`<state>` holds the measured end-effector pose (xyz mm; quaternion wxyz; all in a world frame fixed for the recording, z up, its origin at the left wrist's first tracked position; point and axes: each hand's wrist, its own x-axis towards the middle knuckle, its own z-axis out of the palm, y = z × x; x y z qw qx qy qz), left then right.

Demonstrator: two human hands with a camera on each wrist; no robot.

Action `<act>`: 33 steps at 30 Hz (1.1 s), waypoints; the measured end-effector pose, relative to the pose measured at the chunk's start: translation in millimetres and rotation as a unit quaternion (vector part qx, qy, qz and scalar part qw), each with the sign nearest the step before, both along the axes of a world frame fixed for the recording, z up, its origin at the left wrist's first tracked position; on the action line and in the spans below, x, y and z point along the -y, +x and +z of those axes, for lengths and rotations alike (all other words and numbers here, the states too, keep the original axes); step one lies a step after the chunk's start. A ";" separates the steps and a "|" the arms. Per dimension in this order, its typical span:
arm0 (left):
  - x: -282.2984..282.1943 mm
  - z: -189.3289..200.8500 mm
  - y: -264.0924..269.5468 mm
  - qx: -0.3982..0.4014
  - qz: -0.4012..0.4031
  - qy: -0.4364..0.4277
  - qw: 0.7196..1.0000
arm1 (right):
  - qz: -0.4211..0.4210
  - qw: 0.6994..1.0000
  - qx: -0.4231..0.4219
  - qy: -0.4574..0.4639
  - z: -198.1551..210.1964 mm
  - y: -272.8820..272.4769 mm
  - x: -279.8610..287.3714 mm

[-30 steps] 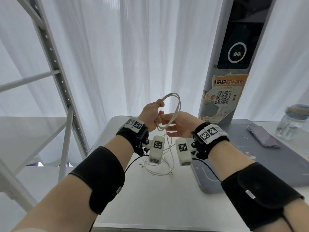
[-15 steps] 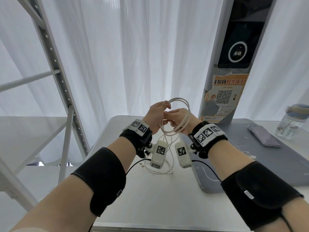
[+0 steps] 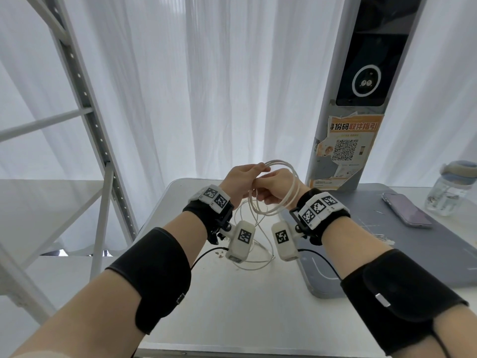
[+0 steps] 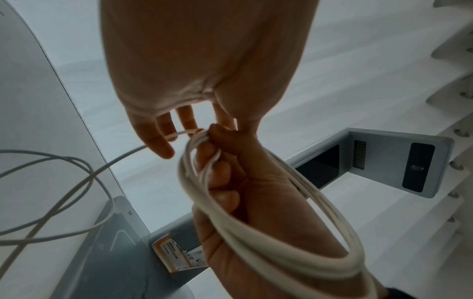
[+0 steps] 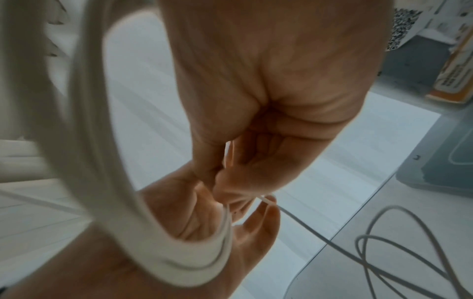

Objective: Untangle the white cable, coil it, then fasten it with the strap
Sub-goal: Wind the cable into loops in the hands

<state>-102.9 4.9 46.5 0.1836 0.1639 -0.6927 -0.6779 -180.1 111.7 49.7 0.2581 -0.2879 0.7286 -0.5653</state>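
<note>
Both hands are raised above the white table (image 3: 232, 311). The white cable (image 3: 291, 200) forms a coil of several loops that hangs round my right hand (image 3: 268, 187), whose fingers curl on the bundle (image 4: 281, 248). Close against it on the left, my left hand (image 3: 254, 171) pinches a single strand (image 4: 176, 134) where it meets the coil. In the right wrist view the coil (image 5: 84, 161) is a blurred band in front. The loose rest of the cable (image 3: 254, 266) drops in open loops to the table (image 5: 384, 242). No strap shows in any view.
A grey mat (image 3: 387, 254) covers the table's right part, with a phone (image 3: 406, 211) on it and a clear bottle (image 3: 451, 188) at the far right. A grey pillar with a QR poster (image 3: 343, 151) stands behind. A metal rack (image 3: 85, 104) rises at the left.
The hands have come together and risen a little. My right hand has turned its back upward and gone through the coil, which now has more loops; less loose cable lies on the table.
</note>
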 end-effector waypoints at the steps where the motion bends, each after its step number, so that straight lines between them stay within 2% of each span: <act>1: 2.3 -1.1 -0.4 0.008 0.009 -0.014 1.000 | 0.002 1.000 0.006 -0.009 -0.3 -0.8 -0.8; 3: 7.5 -3.8 -1.3 0.048 0.027 -0.025 0.998 | 0.002 1.000 0.019 -0.024 0.3 -2.4 -2.6; 5: 11.8 -4.8 0.3 0.125 0.032 -0.010 0.992 | -0.001 0.999 0.021 -0.029 0.0 -4.4 -4.0; 7: 12.1 -4.2 5.0 0.177 -0.014 0.011 0.984 | -0.002 1.000 0.008 -0.021 -1.6 -5.1 -3.9; 8: 11.4 -4.2 6.8 0.179 -0.036 0.021 0.983 | -0.001 1.000 0.000 -0.014 -2.6 -4.5 -3.6; 13: 8.4 -9.9 4.5 0.083 -0.035 0.047 0.995 | -0.004 0.997 -0.075 0.026 -5.9 -4.0 -3.9; 16: 7.2 -12.5 3.1 0.058 -0.018 0.035 0.998 | -0.005 0.995 -0.098 0.037 -6.8 -6.6 -5.3; 18: 7.4 -11.4 3.0 0.040 0.007 0.029 0.999 | -0.001 0.996 -0.079 0.044 -7.4 -10.4 -9.8; 22: 13.2 -6.9 3.8 0.034 0.031 0.071 0.996 | 0.006 0.997 0.016 0.069 -10.9 -21.3 -24.6; 25: 17.6 -3.6 6.9 0.053 0.029 0.036 0.998 | -0.068 0.993 0.006 0.092 -8.6 -31.6 -31.9; 28: 19.5 -1.5 6.6 0.102 0.002 -0.047 0.994 | -0.132 0.990 -0.020 0.039 0.3 -39.3 -34.6; 31: 14.3 2.6 6.0 0.167 -0.043 -0.097 0.980 | -0.120 0.990 -0.059 -0.054 13.4 -35.8 -28.4; 33: 8.0 5.1 5.2 0.209 -0.091 -0.107 0.968 | -0.083 0.985 -0.130 -0.074 18.9 -31.3 -23.6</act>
